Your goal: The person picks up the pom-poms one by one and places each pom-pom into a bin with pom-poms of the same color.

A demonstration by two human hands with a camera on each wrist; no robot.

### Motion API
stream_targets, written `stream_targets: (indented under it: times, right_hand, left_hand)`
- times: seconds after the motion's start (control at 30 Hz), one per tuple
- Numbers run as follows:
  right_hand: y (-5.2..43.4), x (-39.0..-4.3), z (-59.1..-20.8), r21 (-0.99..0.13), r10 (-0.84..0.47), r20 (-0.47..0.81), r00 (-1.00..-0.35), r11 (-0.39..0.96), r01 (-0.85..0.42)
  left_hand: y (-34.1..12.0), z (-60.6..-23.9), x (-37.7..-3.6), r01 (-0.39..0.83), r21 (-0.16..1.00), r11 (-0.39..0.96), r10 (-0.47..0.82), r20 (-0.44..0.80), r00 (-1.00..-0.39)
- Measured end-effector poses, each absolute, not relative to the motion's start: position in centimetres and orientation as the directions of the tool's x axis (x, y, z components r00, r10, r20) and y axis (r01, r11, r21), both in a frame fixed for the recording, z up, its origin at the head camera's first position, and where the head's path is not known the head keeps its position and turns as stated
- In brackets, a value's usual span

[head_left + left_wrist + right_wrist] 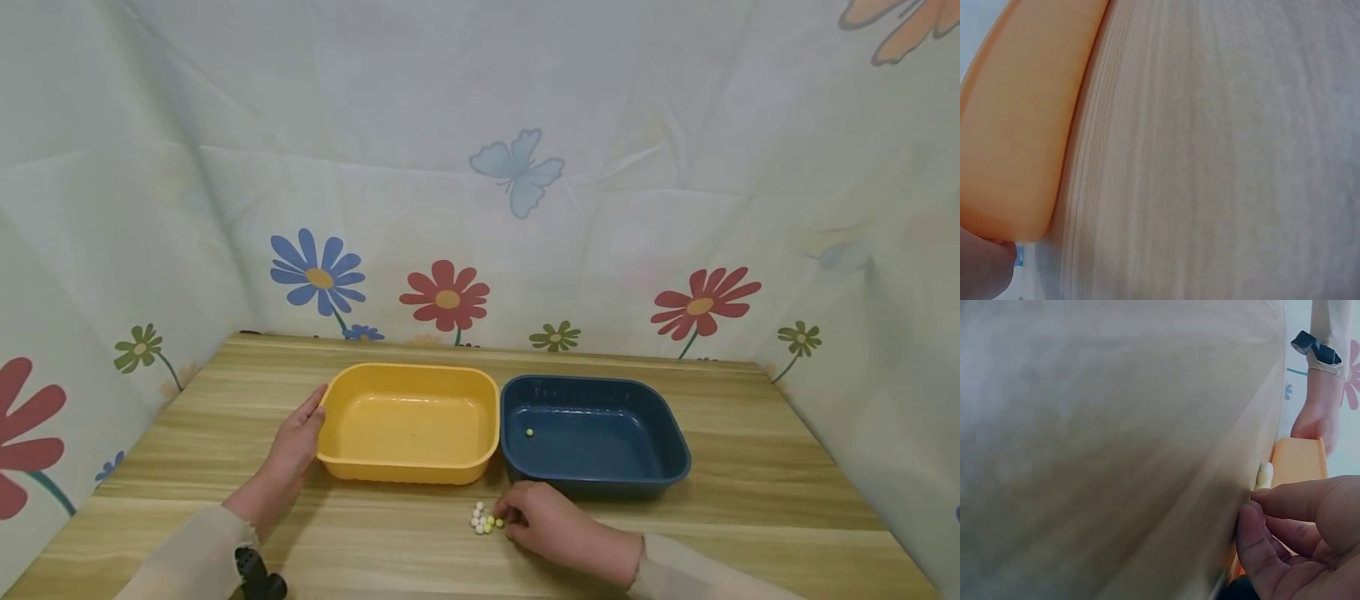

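My left hand (pixel 295 433) lies along the left end of the yellow tray (pixel 408 472), its fingers stretched against the outer wall. A fingertip shows at the tray's corner in the left wrist view. In front of the trays my right hand (pixel 551 523) is low over the table, thumb and index finger pinched together at a small yellow bead (pixel 499 523). Beside those fingertips lies a little cluster of white beads (pixel 476 522) and yellow beads (pixel 488 528). In the right wrist view a pale bead (pixel 1265 475) shows just past the index fingertip.
A dark blue tray (pixel 600 486) stands against the yellow tray's right side, with one yellow bead (pixel 529 432) inside. The wooden table (pixel 757 467) ends at a flower-printed cloth (pixel 600 250). A black strapped device (pixel 258 575) is on the left sleeve.
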State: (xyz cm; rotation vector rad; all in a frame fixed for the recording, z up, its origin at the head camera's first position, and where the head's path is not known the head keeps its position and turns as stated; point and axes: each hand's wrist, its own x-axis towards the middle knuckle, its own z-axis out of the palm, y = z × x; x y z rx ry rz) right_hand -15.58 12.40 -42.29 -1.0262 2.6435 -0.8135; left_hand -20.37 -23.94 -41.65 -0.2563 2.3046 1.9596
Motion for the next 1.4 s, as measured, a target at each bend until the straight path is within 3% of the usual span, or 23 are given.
stream_targets:
  times: [0.5, 1.13, 1.4]
  right_hand:
    - [12.4, -15.5, -42.5, -0.553, -0.663, 0.036, -0.747, 0.61, -0.568]
    - [13.0, -15.1, -40.9, -0.679, -0.644, 0.026, -0.765, 0.55, -0.486]
    - [13.3, -15.6, -38.9, -0.744, -0.643, -0.034, -0.765, 0.527, -0.41]
  left_hand:
    - [-23.9, -41.8, -20.5, -0.197, 0.968, 0.153, -0.066, -0.189, -0.98]
    - [-23.9, -41.9, -20.4, -0.196, 0.968, 0.157, -0.071, -0.187, -0.98]
    - [-24.0, -42.0, -20.6, -0.188, 0.969, 0.161, -0.062, -0.181, -0.982]
